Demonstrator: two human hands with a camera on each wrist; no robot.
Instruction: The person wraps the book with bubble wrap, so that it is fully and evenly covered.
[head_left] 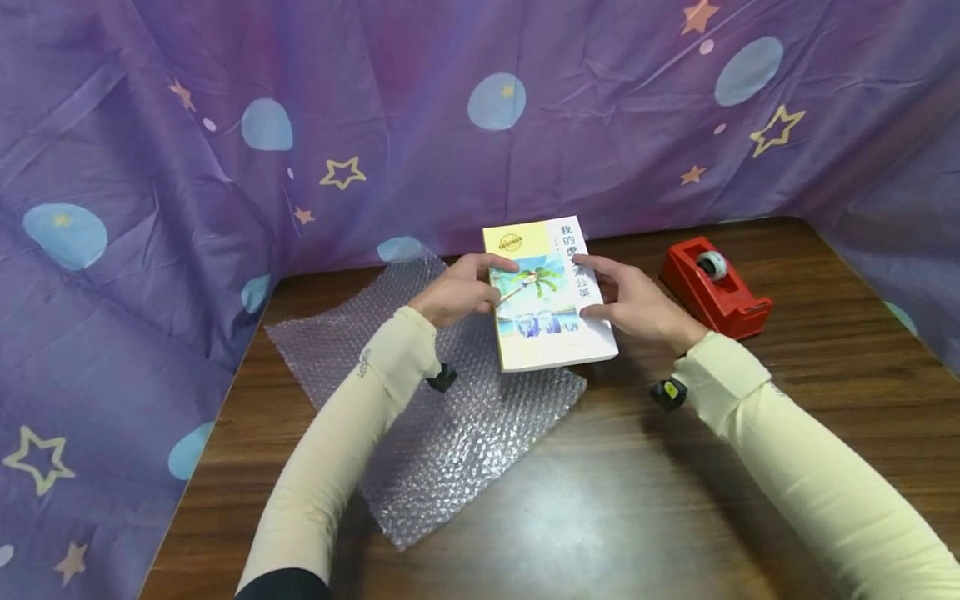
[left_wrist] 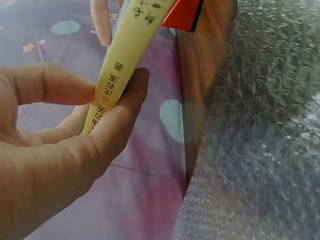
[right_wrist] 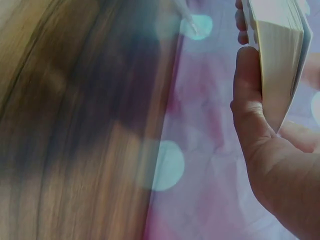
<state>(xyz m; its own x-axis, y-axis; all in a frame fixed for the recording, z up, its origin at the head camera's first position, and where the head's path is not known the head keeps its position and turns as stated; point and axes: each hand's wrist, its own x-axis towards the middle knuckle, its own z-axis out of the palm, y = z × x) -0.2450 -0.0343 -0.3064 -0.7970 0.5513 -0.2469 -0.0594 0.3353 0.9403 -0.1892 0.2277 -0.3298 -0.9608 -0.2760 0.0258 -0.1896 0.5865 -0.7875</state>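
A paperback book (head_left: 546, 296) with a yellow and white cover and a palm tree picture is held up, its front facing me. My left hand (head_left: 456, 292) grips its left side; in the left wrist view the fingers and thumb pinch the yellow spine (left_wrist: 116, 75). My right hand (head_left: 637, 307) grips the right side, and the right wrist view shows the page edges (right_wrist: 282, 60) between thumb and fingers. Below and to the left of the book, a sheet of clear bubble wrap (head_left: 457, 450) lies flat on the table, partly hidden by the book and left arm.
A red tape dispenser (head_left: 720, 296) with a small roll of tape stands on the right of the dark wooden table (head_left: 637, 517), beyond my right hand. Behind and along the sides hangs a purple curtain (head_left: 412, 100) with stars and blue ovals, close to the table's back edge.
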